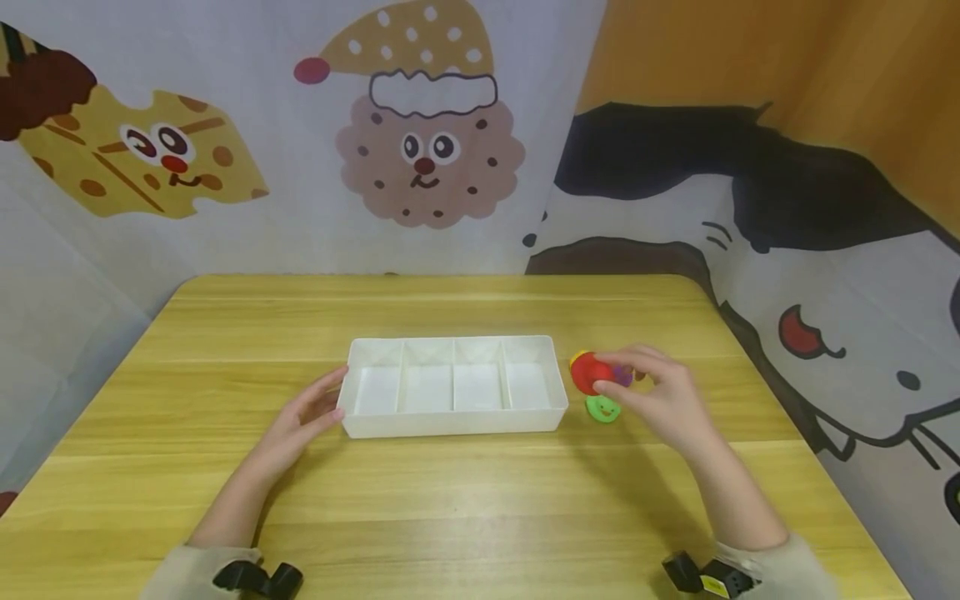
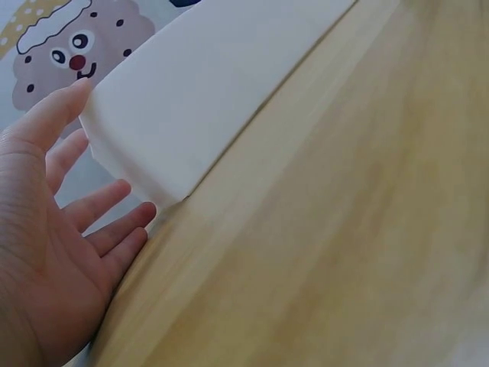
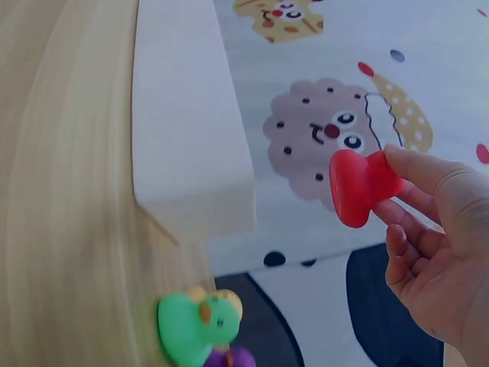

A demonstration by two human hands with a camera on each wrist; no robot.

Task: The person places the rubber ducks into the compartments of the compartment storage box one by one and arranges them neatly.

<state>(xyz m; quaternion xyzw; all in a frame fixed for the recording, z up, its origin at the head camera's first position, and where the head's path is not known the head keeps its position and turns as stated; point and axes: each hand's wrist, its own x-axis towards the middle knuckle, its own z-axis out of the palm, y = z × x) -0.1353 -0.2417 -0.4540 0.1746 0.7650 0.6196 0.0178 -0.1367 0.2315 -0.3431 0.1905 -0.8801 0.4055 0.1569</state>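
Observation:
A long white box (image 1: 453,423) with several compartments in a row lies on the table. At its left end is my left hand (image 1: 296,425), thumb and fingertips touching the end wall, fingers loosely spread in the left wrist view. My right hand (image 1: 667,400) pinches a red rubber duck (image 3: 351,187) between thumb and fingers, raised to the right of the box with its flat base turned toward the box. Below the held duck sits a green rubber duck (image 1: 602,409). A purple toy (image 1: 624,375) and a yellow toy (image 1: 575,358) are partly hidden behind the red one and my hand.
The wooden table (image 1: 450,517) stands against a cartoon-printed curtain (image 1: 277,242) that hangs behind it and along its sides. Each wrist wears a black camera; one is the left wrist camera (image 1: 258,579).

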